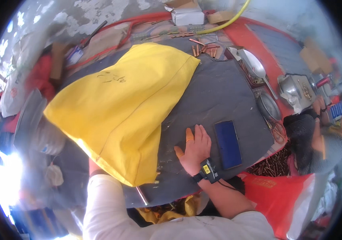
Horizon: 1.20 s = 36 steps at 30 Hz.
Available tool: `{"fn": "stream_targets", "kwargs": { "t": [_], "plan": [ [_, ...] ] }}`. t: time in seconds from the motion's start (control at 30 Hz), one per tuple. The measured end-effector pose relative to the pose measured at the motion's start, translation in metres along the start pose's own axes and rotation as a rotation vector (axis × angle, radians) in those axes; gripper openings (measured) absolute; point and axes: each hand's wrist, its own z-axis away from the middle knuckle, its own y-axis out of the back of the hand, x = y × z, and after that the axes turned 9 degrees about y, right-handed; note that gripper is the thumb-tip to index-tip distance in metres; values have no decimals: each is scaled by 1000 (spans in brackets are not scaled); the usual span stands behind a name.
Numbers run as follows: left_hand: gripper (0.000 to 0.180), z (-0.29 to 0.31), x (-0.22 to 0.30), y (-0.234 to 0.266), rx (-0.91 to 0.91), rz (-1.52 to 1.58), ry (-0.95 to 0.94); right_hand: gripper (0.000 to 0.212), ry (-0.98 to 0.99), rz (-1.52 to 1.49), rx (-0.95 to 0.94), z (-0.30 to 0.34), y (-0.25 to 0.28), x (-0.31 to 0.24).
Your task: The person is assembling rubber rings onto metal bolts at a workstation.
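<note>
A large yellow cloth bag (127,96) with dark handwriting spreads over the left and middle of the grey-covered table. My left forearm runs up beneath its near edge, so the bag hides that hand and its fingers. My right hand (196,149) lies flat on the grey cover with fingers stretched out and nothing in it. Orange coverings sit on its thumb and index finger, and a dark device is strapped round the wrist. Just right of this hand lies a dark blue phone (228,144). A thin metal rod (142,196) pokes out below the bag.
Copper-coloured pieces (207,50) lie at the back, near a white carton (187,14) and a yellow hose (227,24). At right are a metal scoop (255,66), a round pan (268,106) and a heap of small rods (273,163). Another person (327,146) sits far right.
</note>
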Motion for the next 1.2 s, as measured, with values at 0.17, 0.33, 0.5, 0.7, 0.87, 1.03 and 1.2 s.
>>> {"fn": "stream_targets", "kwargs": {
  "t": [0.17, 0.33, 0.5, 0.7, 0.87, 1.03, 1.2],
  "plan": [
    [25, 0, 2, -2, -4, 1, 7, 64, 7, -17, 33, -4, 1, -3],
    [25, 2, 4, -4, -10, 8, 7, 64, 9, -39, 31, -4, 0, -3],
    [24, 3, 6, -8, -22, 21, 0, 66, -10, -60, -10, -5, 4, -7],
    [24, 0, 13, -8, -27, 29, -14, 67, -12, -53, -5, -8, 1, -8],
    [24, -3, 16, -20, -42, 51, -40, 65, -73, -99, -37, -13, 2, -6],
    [24, 0, 15, -17, -40, 55, -39, 56, -16, -116, 17, -8, -3, -3],
    [24, 8, 21, -20, -47, 81, -54, 66, -8, -87, 25, -2, 0, -2]
  ]
}}
